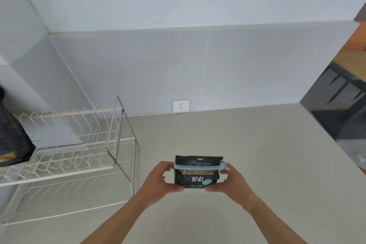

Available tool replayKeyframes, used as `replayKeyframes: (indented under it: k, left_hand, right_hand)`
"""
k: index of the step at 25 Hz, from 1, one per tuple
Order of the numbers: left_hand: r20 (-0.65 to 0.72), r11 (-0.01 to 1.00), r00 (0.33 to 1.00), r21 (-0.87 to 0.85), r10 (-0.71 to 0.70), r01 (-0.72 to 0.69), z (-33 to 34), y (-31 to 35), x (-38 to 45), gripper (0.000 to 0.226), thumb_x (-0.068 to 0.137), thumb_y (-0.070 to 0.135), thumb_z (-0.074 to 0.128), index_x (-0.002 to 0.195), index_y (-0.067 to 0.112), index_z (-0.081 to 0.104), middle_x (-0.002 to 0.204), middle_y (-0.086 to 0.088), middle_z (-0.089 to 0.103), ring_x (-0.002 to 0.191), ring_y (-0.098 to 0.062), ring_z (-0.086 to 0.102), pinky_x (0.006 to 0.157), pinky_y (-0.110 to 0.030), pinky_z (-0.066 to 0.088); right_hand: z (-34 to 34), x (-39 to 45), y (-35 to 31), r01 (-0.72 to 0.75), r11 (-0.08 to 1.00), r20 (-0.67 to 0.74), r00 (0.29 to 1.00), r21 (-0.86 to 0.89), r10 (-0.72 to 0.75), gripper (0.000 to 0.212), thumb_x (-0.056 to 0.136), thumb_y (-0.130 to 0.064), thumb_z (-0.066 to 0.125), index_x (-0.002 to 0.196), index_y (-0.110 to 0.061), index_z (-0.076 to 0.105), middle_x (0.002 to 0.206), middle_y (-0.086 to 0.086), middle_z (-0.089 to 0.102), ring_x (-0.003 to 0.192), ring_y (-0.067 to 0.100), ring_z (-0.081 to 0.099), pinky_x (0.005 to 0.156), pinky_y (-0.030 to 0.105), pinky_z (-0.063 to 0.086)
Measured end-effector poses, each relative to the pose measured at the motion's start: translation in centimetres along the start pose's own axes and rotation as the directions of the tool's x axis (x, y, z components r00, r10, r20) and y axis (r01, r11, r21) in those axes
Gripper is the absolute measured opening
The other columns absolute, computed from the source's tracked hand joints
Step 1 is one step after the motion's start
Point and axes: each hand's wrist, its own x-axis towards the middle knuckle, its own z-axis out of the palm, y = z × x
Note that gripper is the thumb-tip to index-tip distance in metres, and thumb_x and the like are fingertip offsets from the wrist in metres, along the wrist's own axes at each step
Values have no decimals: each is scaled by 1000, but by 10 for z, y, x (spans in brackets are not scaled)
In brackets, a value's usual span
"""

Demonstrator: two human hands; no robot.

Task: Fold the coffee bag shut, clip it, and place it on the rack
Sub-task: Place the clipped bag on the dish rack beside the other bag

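Note:
A black coffee bag (198,179) with gold lettering is held upright above the counter between both hands. A pale blue clip (202,165) runs across the bag's folded top, its ends sticking out on both sides. My left hand (159,179) grips the bag's left edge and the clip's left end. My right hand (231,180) holds the right edge, fingers at the clip's right end. The white wire rack (79,144) with a metal frame stands to the left, apart from the bag.
A second dark bag (11,140) sits on the rack's far left end. A wall socket (180,105) is on the back wall. The grey counter (257,154) ends at the right, where dark furniture (340,105) stands beyond the edge.

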Motion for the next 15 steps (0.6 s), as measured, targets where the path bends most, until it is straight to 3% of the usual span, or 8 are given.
replayKeyframes:
  k: [5, 9, 15]
  left_hand:
    - [-18, 993, 995, -57, 102, -103, -22, 66, 1, 58, 64, 28, 88, 109, 46, 57, 115, 20, 64, 111, 2, 53, 87, -22, 43]
    - [-52, 977, 983, -115, 175, -180, -34, 109, 0, 59, 67, 24, 87, 114, 42, 57, 118, 14, 65, 109, -1, 57, 91, -29, 47]
    - [-85, 946, 963, -184, 256, -268, -60, 150, -2, 63, 60, 30, 86, 116, 36, 58, 116, 6, 66, 108, -16, 61, 95, -45, 52]
  right_hand:
    - [-37, -5, -48, 83, 993, -23, 996, 80, -82, 66, 49, -37, 92, 109, -38, 65, 110, -15, 71, 110, 5, 59, 90, 29, 46]
    - [-61, -7, -87, 185, 975, -54, 982, 124, -180, 65, 50, -39, 91, 110, -36, 66, 110, -17, 71, 106, -1, 60, 84, 23, 45]
    - [-73, -9, -136, 328, 940, -91, 943, 97, -319, 58, 53, -43, 87, 106, -38, 65, 109, -19, 71, 107, 3, 60, 85, 28, 47]
